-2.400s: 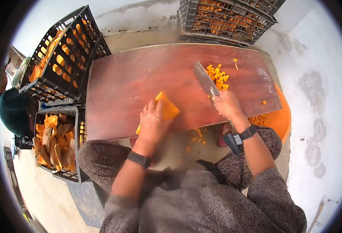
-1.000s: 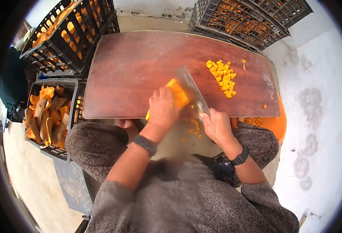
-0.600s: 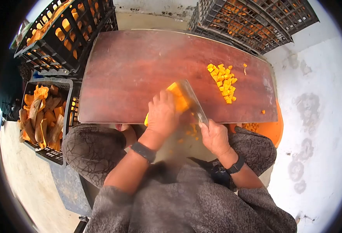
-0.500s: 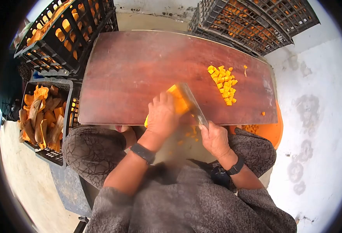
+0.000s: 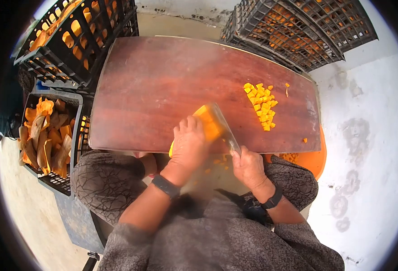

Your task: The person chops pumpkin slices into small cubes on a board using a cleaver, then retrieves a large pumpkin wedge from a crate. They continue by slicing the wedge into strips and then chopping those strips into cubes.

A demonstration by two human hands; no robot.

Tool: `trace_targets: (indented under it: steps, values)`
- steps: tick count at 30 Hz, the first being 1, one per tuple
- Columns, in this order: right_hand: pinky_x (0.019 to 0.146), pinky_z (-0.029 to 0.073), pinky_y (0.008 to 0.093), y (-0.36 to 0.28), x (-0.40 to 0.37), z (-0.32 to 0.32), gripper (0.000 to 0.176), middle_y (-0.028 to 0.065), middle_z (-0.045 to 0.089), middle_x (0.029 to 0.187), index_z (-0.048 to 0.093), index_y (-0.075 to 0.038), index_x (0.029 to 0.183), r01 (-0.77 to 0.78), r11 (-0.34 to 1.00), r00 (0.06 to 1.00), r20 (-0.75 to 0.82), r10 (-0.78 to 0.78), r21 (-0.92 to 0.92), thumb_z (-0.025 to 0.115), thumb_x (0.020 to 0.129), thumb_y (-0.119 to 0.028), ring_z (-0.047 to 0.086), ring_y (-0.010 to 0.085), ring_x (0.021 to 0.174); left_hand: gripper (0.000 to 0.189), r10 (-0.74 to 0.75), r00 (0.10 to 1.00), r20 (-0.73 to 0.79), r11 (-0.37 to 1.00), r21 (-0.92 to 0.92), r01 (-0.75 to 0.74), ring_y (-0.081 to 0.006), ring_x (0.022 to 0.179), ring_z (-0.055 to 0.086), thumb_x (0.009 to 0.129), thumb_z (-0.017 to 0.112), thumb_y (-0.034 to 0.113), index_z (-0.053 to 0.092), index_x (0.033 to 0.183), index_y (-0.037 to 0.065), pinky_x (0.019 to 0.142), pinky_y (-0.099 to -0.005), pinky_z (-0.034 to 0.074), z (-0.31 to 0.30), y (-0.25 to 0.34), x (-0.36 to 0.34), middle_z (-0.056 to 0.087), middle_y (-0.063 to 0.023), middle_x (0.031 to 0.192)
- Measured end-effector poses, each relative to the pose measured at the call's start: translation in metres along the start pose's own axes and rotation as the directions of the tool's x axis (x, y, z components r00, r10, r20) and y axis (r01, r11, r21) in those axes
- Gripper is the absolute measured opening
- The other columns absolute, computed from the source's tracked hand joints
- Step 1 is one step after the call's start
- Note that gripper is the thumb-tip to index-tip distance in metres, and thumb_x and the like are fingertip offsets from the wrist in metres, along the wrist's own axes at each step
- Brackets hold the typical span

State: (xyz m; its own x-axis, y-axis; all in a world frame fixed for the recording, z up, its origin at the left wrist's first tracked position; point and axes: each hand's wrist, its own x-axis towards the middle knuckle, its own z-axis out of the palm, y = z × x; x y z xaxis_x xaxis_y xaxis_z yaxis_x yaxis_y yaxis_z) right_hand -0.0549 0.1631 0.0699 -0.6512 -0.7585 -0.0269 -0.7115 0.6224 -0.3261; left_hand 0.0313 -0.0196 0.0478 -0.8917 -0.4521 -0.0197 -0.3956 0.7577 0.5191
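Orange squash [image 5: 209, 122] (reddish-brown board [image 5: 162, 86])

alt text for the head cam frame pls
Seen from above, a seated person's left hand pins an orange slab on a wooden board while the right hand holds a cleaver against it. Diced cubes lie to the right; black crates of orange pieces stand beyond.

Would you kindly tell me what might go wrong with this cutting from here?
The knife in the right hand cuts close beside the left hand, which presses the squash piece; a slip could nick its fingers. The piece sits at the near edge of the board, so cut bits might fall off.
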Motion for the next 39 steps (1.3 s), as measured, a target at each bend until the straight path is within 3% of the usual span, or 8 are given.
trace_targets:
  steps: [12, 23, 33, 35, 39]
  values:
    - [0.062, 0.05, 0.0528, -0.026, 0.024, -0.038, 0.026, 0.0252, 0.06, 0.065, 0.056, 0.002, 0.084, -0.008, 0.999, 0.984, 0.175, 0.015, -0.038, 0.059, 0.092, -0.022, 0.061, 0.0464, 0.064, 0.074, -0.061, 0.994, 0.091, 0.998, -0.028, 0.063, -0.0359, 0.118, 0.047, 0.072, 0.078, 0.021, 0.044, 0.13, -0.008, 0.096, -0.0443, 0.04, -0.013, 0.004, 0.005, 0.048, -0.0187, 0.124]
    - [0.067, 0.049, 0.0535, -0.037, 0.052, -0.056, 0.022, 0.0282, 0.062, 0.072, 0.057, 0.005, 0.083, 0.032, 0.999, 0.942, 0.334, -0.016, -0.042, 0.061, 0.089, -0.016, 0.062, 0.0477, 0.072, 0.074, -0.077, 0.995, 0.067, 0.996, -0.049, 0.08, -0.0354, 0.115, 0.048, 0.069, 0.079, 0.022, 0.045, 0.129, -0.007, 0.094, -0.0445, 0.04, -0.008, 0.002, 0.007, 0.049, -0.0181, 0.123]
    - [0.073, 0.049, 0.0537, -0.028, 0.063, -0.029, 0.023, 0.0287, 0.063, 0.076, 0.058, 0.005, 0.086, -0.026, 0.999, 0.957, 0.288, 0.036, -0.039, 0.061, 0.089, -0.017, 0.062, 0.0475, 0.078, 0.072, -0.066, 0.996, 0.053, 0.997, 0.041, 0.064, -0.0354, 0.114, 0.048, 0.072, 0.077, 0.022, 0.044, 0.13, -0.006, 0.091, -0.0473, 0.04, -0.004, 0.008, 0.006, 0.049, -0.0171, 0.121]
    - [0.074, 0.049, 0.0533, -0.027, 0.063, -0.032, 0.025, 0.0278, 0.063, 0.078, 0.059, 0.005, 0.088, -0.108, 0.994, 0.943, 0.315, 0.11, -0.023, 0.06, 0.09, -0.02, 0.062, 0.0478, 0.079, 0.071, -0.063, 0.997, 0.036, 0.997, 0.039, 0.062, -0.0358, 0.114, 0.048, 0.073, 0.077, 0.022, 0.044, 0.13, -0.006, 0.092, -0.0477, 0.04, -0.002, 0.01, 0.004, 0.049, -0.0173, 0.122]
    - [0.074, 0.05, 0.0526, -0.031, 0.061, -0.041, 0.026, 0.0268, 0.064, 0.078, 0.06, 0.005, 0.09, -0.054, 0.999, 0.953, 0.298, 0.053, -0.004, 0.06, 0.09, -0.021, 0.062, 0.0481, 0.079, 0.07, -0.078, 0.997, 0.004, 0.994, 0.073, 0.078, -0.037, 0.115, 0.047, 0.074, 0.075, 0.022, 0.044, 0.13, -0.006, 0.093, -0.0488, 0.04, 0.0, 0.011, 0.001, 0.049, -0.0181, 0.122]
